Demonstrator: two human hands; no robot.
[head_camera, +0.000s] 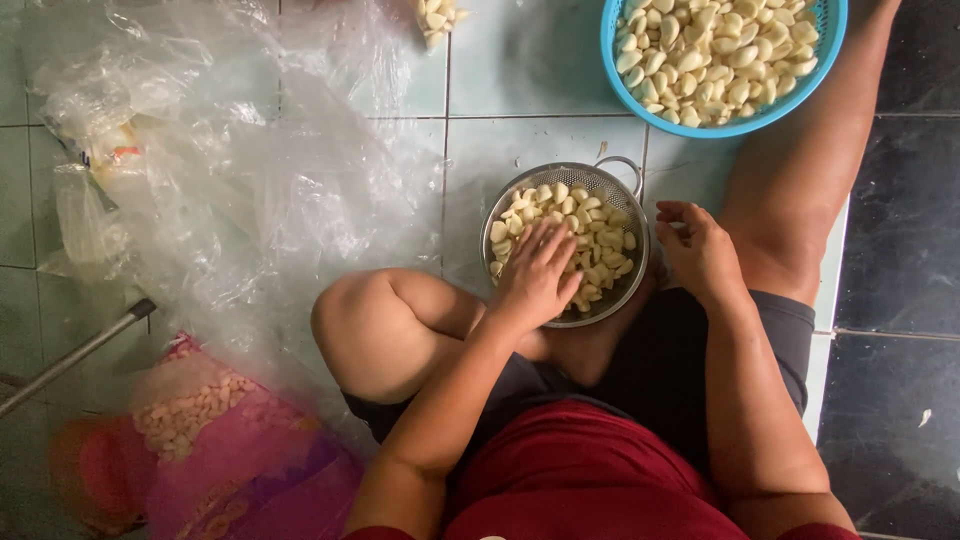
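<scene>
Over the metal colander (628, 190), the person's left hand (535, 275) lies palm-down with its fingers spread apart, resting on the peeled garlic cloves (600, 240) heaped inside; whether any clove is pinched under the palm cannot be told. The forearm runs back from the wrist across the lap, passing beside the raised left knee (375, 325). The right hand (700, 250) sits just beside the colander's right rim, fingers curled loosely inward and touching nothing that can be made out, its forearm coming straight up from the lower right.

The colander stands on the pale tiled floor (530, 70) between the person's legs, its small loop handle pointing away from the body. Its near rim is close against the folded leg and the dark shorts (660, 370), so little room remains on that side. Beyond the far rim a strip of tile lies open up to the blue plastic basket (620, 75), which is filled with more peeled cloves and leans against the outstretched right leg (800, 190). To the left of the colander, a narrow band of tile separates it from a spread of crumpled clear plastic bags (230, 170). Lower left, a pink sack (250, 450) holds more cloves, and a metal rod (80, 350) slants across the floor near it. Dark tiles (900, 250) border the right edge.
</scene>
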